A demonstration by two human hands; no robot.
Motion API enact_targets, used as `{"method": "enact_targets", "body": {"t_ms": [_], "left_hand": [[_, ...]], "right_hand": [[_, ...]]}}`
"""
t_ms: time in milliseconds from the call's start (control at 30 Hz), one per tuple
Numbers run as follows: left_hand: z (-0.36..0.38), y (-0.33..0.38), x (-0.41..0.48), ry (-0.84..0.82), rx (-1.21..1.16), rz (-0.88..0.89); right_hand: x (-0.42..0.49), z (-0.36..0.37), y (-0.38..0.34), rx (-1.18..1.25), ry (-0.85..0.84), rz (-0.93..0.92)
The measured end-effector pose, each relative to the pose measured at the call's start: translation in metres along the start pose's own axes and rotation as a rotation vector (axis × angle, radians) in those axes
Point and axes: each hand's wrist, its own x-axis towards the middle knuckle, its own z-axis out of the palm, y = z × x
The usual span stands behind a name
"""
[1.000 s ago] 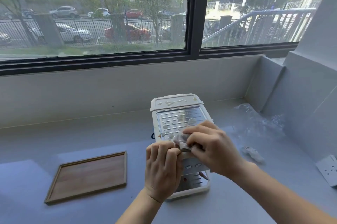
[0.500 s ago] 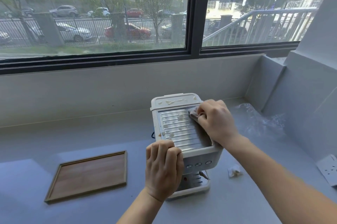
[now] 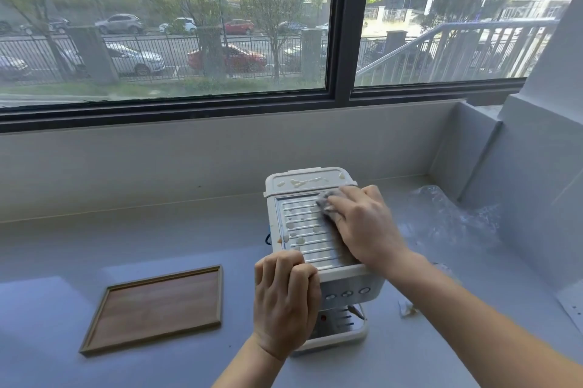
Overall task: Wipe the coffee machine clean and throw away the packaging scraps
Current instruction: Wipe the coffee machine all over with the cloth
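Right hand (image 3: 362, 223) — laid palm-down on the ribbed metal top plate (image 3: 310, 234) of the coffee machine (image 3: 318, 248), fingers closed over a small grey wipe (image 3: 326, 201) pressed at the plate's far right corner. Left hand (image 3: 284, 299) — curled into a tight grip on the machine's near left front edge, apparently bracing it.

Coffee machine — stood on the counter (image 3: 126, 236) directly ahead of both hands, its top plate running long from near to far, ribs crosswise. Pale drips (image 3: 298, 241) lay scattered mostly over the plate's left half and near end, with a smear (image 3: 304, 181) on the white lid strip beyond; judged: remaining dirt lay left of and nearer than the wipe, so the right hand was the one placed to draw back across it.

Outlying items — clear plastic wrapping (image 3: 441, 214) crumpled on the counter to the right, toward the corner; a small torn scrap (image 3: 407, 310) beside the right forearm, near the machine's base; a wooden tray (image 3: 157, 305) well apart to the left.

Obscured — the plate's right half lay under the right hand and wrist; most of the wipe was covered by fingers; the machine's lower left front was hidden behind the left hand. A white fitting at the right frame edge was cut off, unidentifiable.
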Motion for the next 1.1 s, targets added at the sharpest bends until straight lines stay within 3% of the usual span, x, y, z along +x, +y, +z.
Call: {"method": "enact_targets", "body": {"t_ms": [100,300,467,633,833,1000,1100], "left_hand": [[0.0,-0.001,0.002,0.008,0.0,0.0],[0.002,0.0,0.0,0.023,0.002,-0.01],[0.0,-0.001,0.002,0.001,-0.021,0.0],[-0.003,0.003,0.002,-0.001,-0.016,-0.026],[-0.004,0.003,0.0,-0.006,-0.022,-0.023],[-0.004,0.003,0.0,-0.003,-0.026,-0.026],[-0.005,0.003,-0.001,-0.012,-0.025,-0.027]], "right_hand": [[-0.006,0.001,-0.008,0.11,0.015,-0.119],[0.02,0.006,-0.013,0.024,-0.122,-0.029],[-0.011,-0.006,0.0,-0.013,-0.109,-0.258],[-0.002,-0.013,0.019,-0.047,-0.17,0.069],[-0.042,-0.017,-0.006,-0.036,-0.176,-0.212],[-0.011,-0.019,0.007,-0.016,-0.129,-0.031],[-0.016,-0.015,-0.011,0.006,-0.144,-0.178]]}}
